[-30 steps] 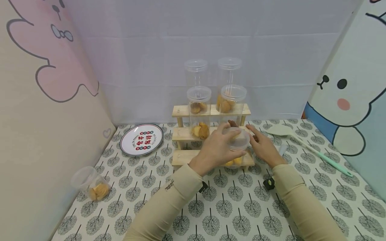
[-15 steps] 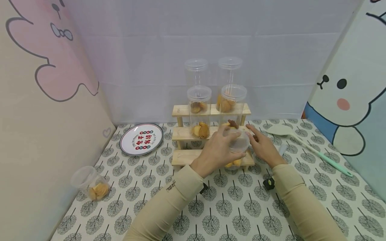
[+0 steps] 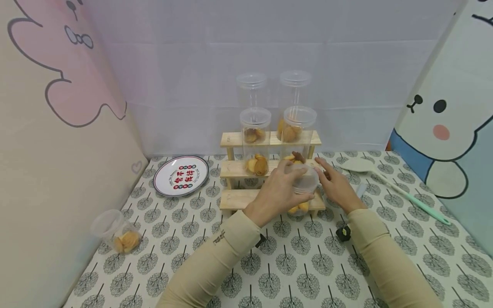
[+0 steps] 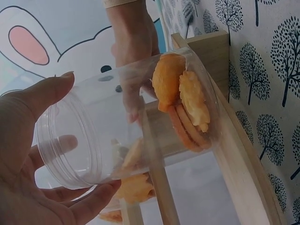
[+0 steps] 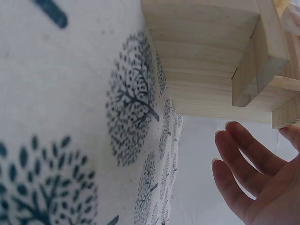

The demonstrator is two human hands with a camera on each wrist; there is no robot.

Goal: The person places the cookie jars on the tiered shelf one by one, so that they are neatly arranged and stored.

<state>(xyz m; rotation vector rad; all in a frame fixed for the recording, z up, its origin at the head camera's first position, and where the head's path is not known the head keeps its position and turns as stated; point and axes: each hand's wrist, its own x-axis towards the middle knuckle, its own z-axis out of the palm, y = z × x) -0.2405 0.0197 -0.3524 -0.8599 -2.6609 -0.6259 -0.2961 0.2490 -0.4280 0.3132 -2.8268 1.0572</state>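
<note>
My left hand (image 3: 277, 190) grips a clear plastic jar (image 4: 108, 117) around its top end, thumb on one side and fingers on the other. Several golden cookies (image 4: 168, 79) lie in the bottom of that jar, which stands at the right of the lowest step of a wooden stepped rack (image 3: 239, 199). To the right of the jar, my right hand (image 3: 335, 186) is beside the rack with its fingers loosely bent and spread. In the right wrist view, one finger is right at the rack's edge, and the palm holds nothing.
Two lidded cookie jars (image 3: 256, 117) stand on the middle step, two taller-placed jars (image 3: 251, 81) on the top. A tilted cookie container (image 3: 109, 226) is at the left, a printed plate (image 3: 181, 176) at the back left. A pale spoon (image 3: 389, 182) with a green handle lies right.
The top of the held jar has settled slightly lower toward me since the first frame. Both hands stay in nearly the same place; the head view has shifted a little.
</note>
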